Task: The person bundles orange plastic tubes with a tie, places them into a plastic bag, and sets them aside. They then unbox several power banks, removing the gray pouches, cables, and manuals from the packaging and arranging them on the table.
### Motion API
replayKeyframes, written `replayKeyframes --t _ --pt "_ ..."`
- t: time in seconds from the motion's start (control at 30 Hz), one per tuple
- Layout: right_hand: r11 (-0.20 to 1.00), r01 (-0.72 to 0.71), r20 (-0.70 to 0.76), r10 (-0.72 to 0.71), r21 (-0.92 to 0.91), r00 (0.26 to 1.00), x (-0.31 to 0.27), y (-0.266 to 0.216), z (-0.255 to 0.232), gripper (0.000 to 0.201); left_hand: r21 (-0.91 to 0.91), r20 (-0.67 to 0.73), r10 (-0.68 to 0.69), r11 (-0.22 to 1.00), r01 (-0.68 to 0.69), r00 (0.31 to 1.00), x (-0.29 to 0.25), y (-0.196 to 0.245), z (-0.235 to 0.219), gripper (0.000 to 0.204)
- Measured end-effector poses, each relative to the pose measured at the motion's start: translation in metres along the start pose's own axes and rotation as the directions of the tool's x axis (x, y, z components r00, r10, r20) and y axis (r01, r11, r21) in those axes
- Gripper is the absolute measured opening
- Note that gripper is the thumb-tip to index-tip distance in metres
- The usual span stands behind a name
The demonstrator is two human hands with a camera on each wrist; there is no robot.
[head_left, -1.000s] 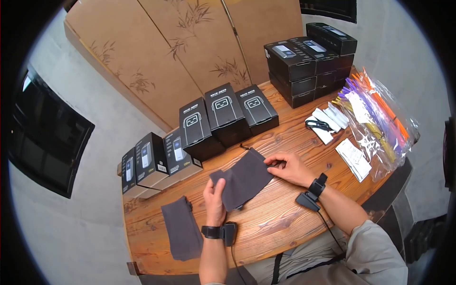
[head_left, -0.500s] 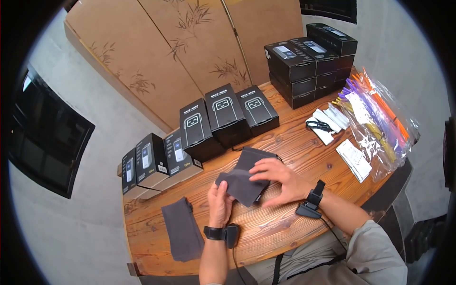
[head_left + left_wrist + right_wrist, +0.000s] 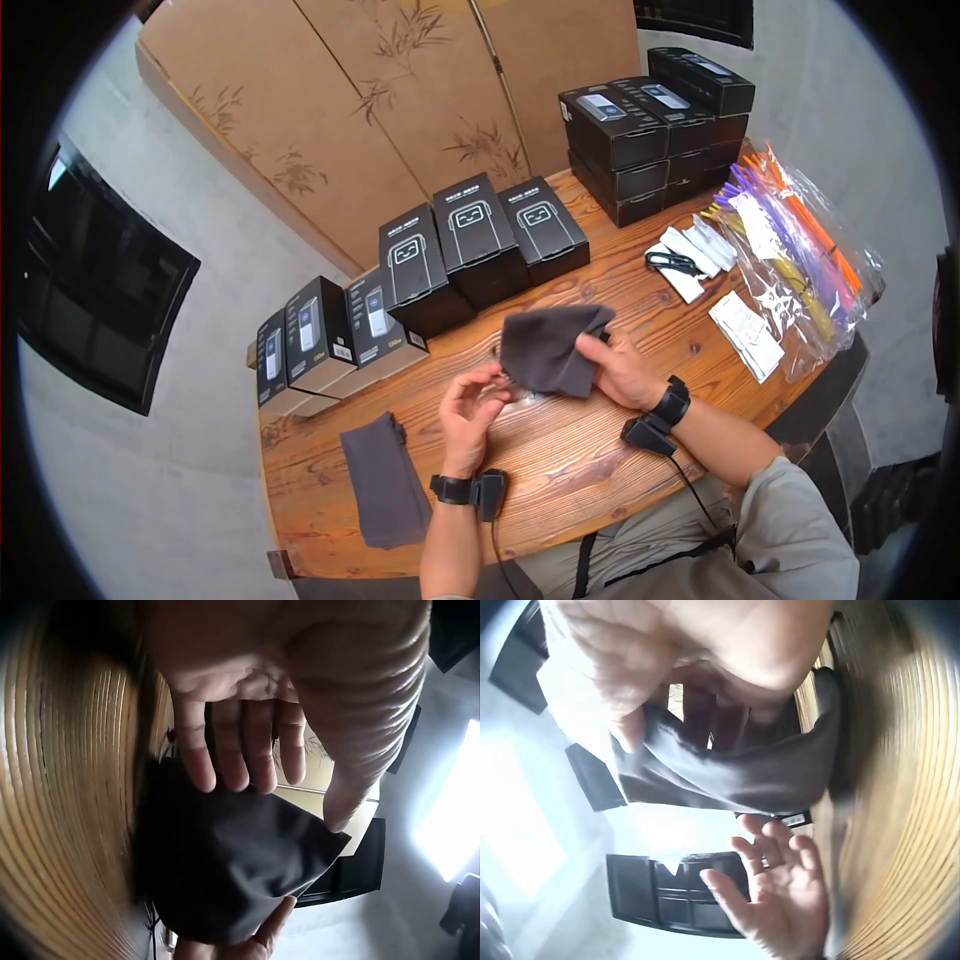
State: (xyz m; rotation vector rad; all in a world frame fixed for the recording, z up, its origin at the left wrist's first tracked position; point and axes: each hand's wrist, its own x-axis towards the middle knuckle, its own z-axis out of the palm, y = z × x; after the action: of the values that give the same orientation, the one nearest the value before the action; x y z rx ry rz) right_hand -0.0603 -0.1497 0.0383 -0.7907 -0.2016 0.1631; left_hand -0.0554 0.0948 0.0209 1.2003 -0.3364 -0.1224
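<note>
A dark grey cloth pouch point(image 3: 548, 348) is held up over the middle of the wooden table. My right hand point(image 3: 628, 372) grips its right side, thumb on the near face and the other fingers behind. To the left of the pouch, my left hand point(image 3: 466, 418) has its fingers spread and loosely bent, nothing between them. In the left wrist view those fingers overlap the pouch's edge point(image 3: 232, 859). The right wrist view shows the fabric point(image 3: 735, 776) bowed beneath the right palm. Another dark grey pouch point(image 3: 385, 482) lies flat at the table's left front.
Black printed boxes point(image 3: 475, 235) stand in a row along the back edge, with smaller boxes point(image 3: 308, 325) to their left. More boxes point(image 3: 640, 140) are stacked at the back right. White packets with a black cable point(image 3: 672, 262) and a plastic bag of colourful sticks point(image 3: 800, 250) lie rightward.
The pouch has passed from my left hand's hold to my right hand's and turned. My left hand has let go and sits just left of it.
</note>
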Motion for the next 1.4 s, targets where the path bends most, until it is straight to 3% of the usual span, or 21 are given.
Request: replayKeyframes --t 0.1,0.27,0.4,0.47,0.5,0.57,0.63,0.7,0.8,0.9,1.07,1.17,1.3,1.4 --pt "0.962 -0.114 -0.033 0.126 0.249 0.992 -0.001 -0.011 0.008 0.049 -0.006 0.011 0.022 1.000 -0.022 1.000 0.001 0.004 0.009 0.049" --pt "0.908 -0.242 0.028 0.247 0.342 0.969 -0.002 -0.010 -0.001 0.054 0.016 0.209 -0.113 0.994 0.112 0.971 -0.004 -0.002 0.003 0.059" --pt "0.885 -0.283 0.091 0.269 0.370 0.959 -0.002 -0.015 0.000 0.054 0.106 0.125 -0.169 0.982 0.156 0.978 -0.007 0.001 0.015 0.037" --pt "0.926 -0.238 0.053 0.232 0.293 0.971 -0.002 -0.014 0.001 0.052 0.213 0.101 -0.163 0.967 0.138 0.981 -0.007 -0.003 0.007 0.024" --pt "0.943 -0.215 0.036 0.213 0.253 0.976 -0.002 -0.014 0.001 0.050 0.175 0.032 -0.123 0.978 0.116 0.992 -0.007 -0.003 0.009 0.019" --pt "0.986 -0.137 0.108 0.146 -0.092 0.983 -0.004 -0.010 -0.009 0.044 0.106 -0.111 -0.049 0.993 0.061 0.993 -0.006 -0.003 0.012 0.010" --pt "0.907 -0.091 0.170 0.174 -0.411 0.970 -0.005 -0.014 -0.003 0.039 0.036 -0.162 -0.013 0.999 0.019 0.987 -0.005 -0.004 0.009 0.011" --pt "0.730 -0.086 0.181 0.280 -0.678 0.943 -0.008 -0.019 0.007 0.033 0.032 -0.199 0.011 0.999 -0.005 0.980 -0.004 -0.004 0.005 0.010" --pt "0.764 -0.027 0.130 0.144 -0.645 0.981 -0.005 -0.002 0.007 0.030 0.103 -0.214 0.016 0.995 0.006 0.977 -0.005 -0.006 0.004 0.011" --pt "0.851 -0.102 0.077 0.164 -0.516 0.983 -0.003 -0.003 0.002 0.029 0.142 -0.187 0.002 0.990 0.025 0.982 -0.006 -0.003 0.006 0.016" --pt "0.976 -0.151 0.046 0.161 -0.159 0.986 0.001 0.002 -0.002 0.031 -0.036 0.026 -0.117 0.992 0.117 0.993 -0.004 -0.006 -0.002 0.048" --pt "0.980 -0.196 0.036 0.197 -0.023 0.980 0.000 -0.004 0.004 0.033 -0.088 0.154 -0.162 0.980 0.176 0.975 -0.003 -0.010 -0.003 0.062" --pt "0.984 -0.168 0.015 0.169 -0.059 0.985 0.001 -0.005 0.003 0.034 0.059 0.212 -0.204 0.979 0.196 0.956 -0.004 -0.009 0.000 0.070" --pt "0.978 -0.175 -0.004 0.176 -0.114 0.984 0.001 -0.010 0.004 0.035 0.069 0.187 -0.202 0.979 0.192 0.961 -0.004 -0.005 0.004 0.072"
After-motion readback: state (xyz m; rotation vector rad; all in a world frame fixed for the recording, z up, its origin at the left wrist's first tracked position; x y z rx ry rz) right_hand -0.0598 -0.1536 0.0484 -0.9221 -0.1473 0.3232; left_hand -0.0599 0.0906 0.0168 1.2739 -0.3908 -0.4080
